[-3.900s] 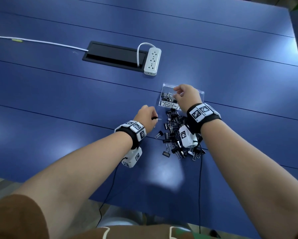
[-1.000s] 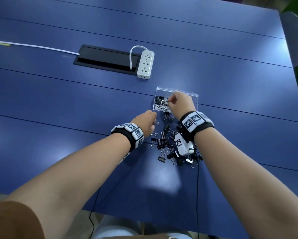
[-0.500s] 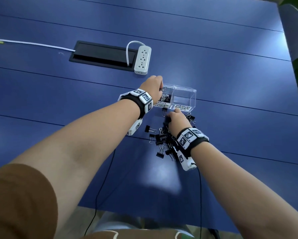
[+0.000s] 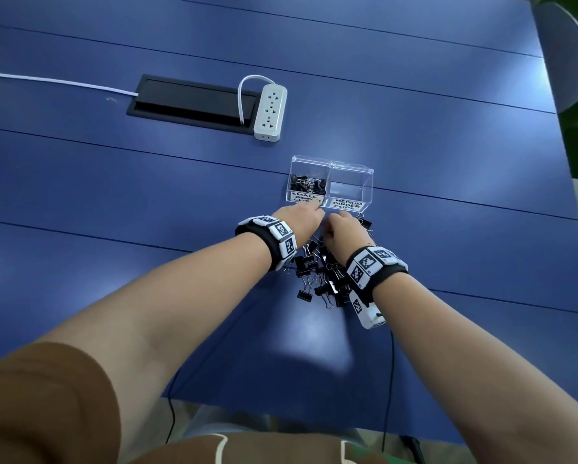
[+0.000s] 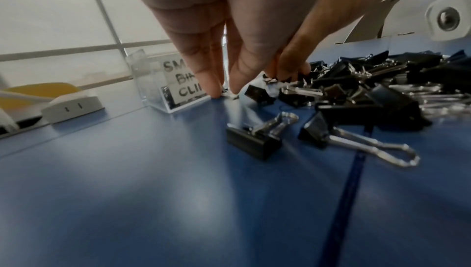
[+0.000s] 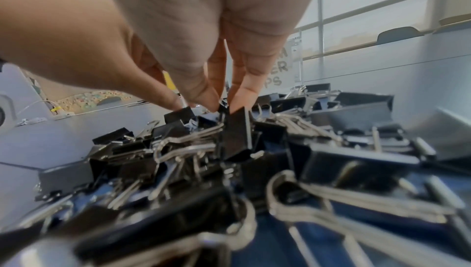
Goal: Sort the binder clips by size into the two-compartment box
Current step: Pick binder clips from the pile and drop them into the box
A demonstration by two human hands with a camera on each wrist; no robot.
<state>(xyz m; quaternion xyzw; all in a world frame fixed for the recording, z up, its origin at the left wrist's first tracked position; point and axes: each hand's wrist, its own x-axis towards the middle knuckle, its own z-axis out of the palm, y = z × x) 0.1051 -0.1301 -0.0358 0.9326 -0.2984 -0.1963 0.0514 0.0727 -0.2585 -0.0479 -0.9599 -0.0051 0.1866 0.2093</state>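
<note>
Head view: box [image 4: 367,182] is set just beyond the clips [image 4: 321,279] for short reach. A small clip [image 5: 230,95] is pinched by left hand [image 4: 301,217]; a pile clip [image 6: 235,130] is pinched by right hand [image 4: 346,234].

Bright overhead light is glaring in soft white patches off the blue table [image 4: 80,182], with the head view staying sharp though its straight seams are bowing toward the edges. In both wrist views the windows behind are washing out pale, and the nearest binder clips [image 6: 178,221] are blurring heavily while edges are stretching.
</note>
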